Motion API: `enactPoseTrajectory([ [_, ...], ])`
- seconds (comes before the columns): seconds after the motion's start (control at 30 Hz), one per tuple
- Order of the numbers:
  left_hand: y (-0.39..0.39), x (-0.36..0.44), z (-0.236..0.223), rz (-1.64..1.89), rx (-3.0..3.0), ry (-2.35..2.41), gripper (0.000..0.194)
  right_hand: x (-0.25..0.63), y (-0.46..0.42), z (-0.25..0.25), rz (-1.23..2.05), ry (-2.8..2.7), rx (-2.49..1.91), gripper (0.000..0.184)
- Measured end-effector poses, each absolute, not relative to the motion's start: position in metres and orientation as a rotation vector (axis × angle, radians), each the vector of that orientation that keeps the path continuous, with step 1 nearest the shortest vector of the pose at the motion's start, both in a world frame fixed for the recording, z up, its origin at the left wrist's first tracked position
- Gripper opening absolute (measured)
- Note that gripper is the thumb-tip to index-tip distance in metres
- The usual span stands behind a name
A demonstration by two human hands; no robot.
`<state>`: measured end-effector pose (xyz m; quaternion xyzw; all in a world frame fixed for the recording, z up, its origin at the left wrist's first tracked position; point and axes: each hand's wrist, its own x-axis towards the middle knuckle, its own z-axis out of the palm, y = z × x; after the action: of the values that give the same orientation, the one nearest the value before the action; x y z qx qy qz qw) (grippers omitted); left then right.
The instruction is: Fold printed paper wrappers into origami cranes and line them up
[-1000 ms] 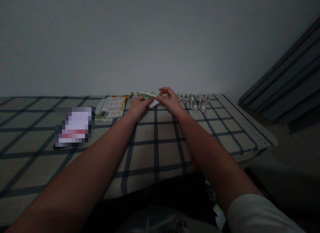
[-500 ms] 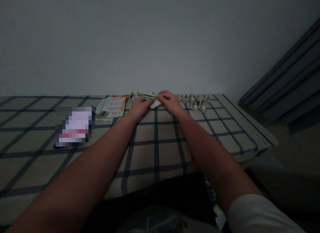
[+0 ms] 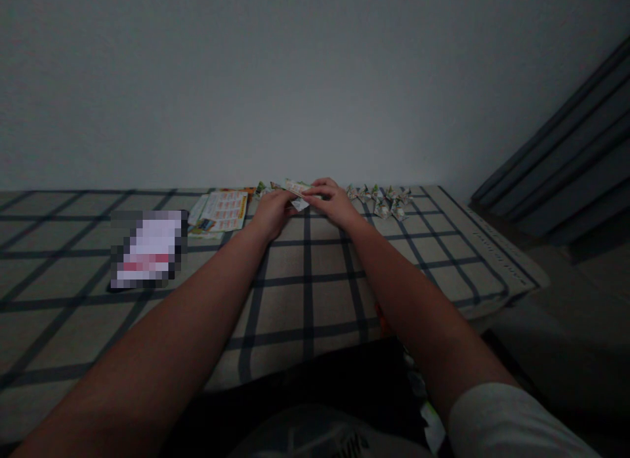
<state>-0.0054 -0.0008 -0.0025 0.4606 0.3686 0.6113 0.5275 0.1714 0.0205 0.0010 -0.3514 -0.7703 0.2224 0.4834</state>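
My left hand (image 3: 271,214) and right hand (image 3: 336,205), grips nearly closed, pinch the folded paper (image 3: 296,187) from opposite sides, presumably to steady it, the paper shapes (image 3: 382,207) sitting apart at right.

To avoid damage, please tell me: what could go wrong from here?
The folded paper pieces lie close beside the right hand, which might knock them. The left hand could shift the loose printed sheets near it. The small paper held between both hands might crease badly in this dim light.
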Motion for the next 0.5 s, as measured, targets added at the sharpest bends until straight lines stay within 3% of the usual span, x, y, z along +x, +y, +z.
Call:
enactPoseTrajectory([
  [0.2,0.0003,-0.0057,-0.0044,1.406,1.124,0.880,0.014,0.1711,0.0222,-0.0003,0.511,-1.868,-0.888,0.016],
  [0.37,0.0006,-0.0066,-0.0083,1.449,1.260,1.000,0.046,0.1688,0.0206,-0.0006,0.527,-1.865,-0.878,0.016],
  [0.5,0.0041,-0.0067,-0.0110,1.512,1.216,0.943,0.053,0.1663,0.0198,-0.0005,0.627,-1.788,-0.823,0.018],
])
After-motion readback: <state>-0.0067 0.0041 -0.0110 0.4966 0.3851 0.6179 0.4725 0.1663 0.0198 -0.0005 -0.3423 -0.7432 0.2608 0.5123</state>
